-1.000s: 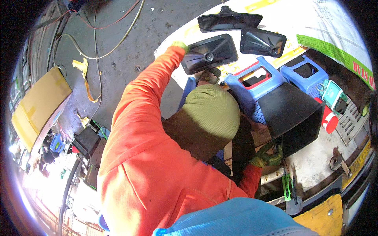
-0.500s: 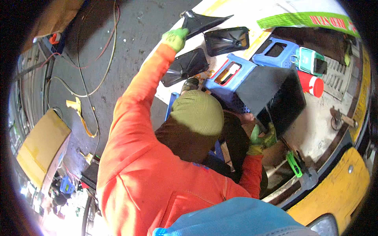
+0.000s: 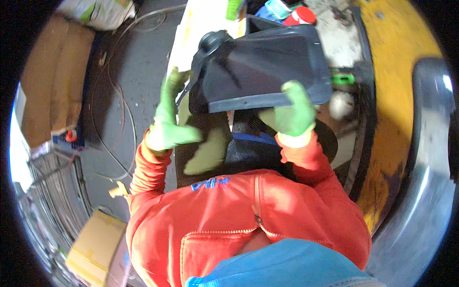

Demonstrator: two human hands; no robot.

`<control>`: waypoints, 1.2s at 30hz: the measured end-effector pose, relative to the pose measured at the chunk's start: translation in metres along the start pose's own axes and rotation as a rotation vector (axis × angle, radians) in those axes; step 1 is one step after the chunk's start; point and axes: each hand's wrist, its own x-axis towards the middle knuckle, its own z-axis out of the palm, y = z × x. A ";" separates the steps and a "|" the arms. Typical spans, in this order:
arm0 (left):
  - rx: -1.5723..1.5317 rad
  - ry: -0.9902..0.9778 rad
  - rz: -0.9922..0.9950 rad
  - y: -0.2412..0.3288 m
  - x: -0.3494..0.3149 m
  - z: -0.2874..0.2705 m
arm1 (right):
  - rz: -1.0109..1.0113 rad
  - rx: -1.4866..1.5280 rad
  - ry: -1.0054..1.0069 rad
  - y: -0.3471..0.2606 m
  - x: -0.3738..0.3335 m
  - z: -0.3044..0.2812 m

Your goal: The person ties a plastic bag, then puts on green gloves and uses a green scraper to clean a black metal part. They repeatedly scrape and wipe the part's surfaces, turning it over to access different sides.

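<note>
Your right hand (image 3: 290,115) has its grip closed on the lower edge of the black plastic panel (image 3: 260,71), held up beside the yellow bodywork (image 3: 392,95); your left hand (image 3: 167,126), fingers spread, touches the panel's left end.

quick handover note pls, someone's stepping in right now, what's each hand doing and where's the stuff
Right hand: green glove, gripping the lower edge of the black plastic panel, held up in front of the chest.
Left hand: green glove, open, at the panel's left end by its round black fitting; contact not clear.
Nearby: yellow vehicle body to the right, red-capped can and green tool beyond the panel, cardboard box on the floor to the lower left.
Done: panel is up in hand. Left: it is not set or fitted anywhere yet.
</note>
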 end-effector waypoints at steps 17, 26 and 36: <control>-0.775 0.561 -0.061 0.028 -0.025 0.003 | 0.716 0.288 0.424 0.238 0.027 -0.129; -1.496 0.255 0.033 0.054 -0.036 0.043 | 1.054 0.544 0.426 0.187 -0.017 -0.121; -0.315 0.327 -0.010 0.074 0.010 0.047 | 0.216 0.900 0.057 -0.055 -0.025 -0.133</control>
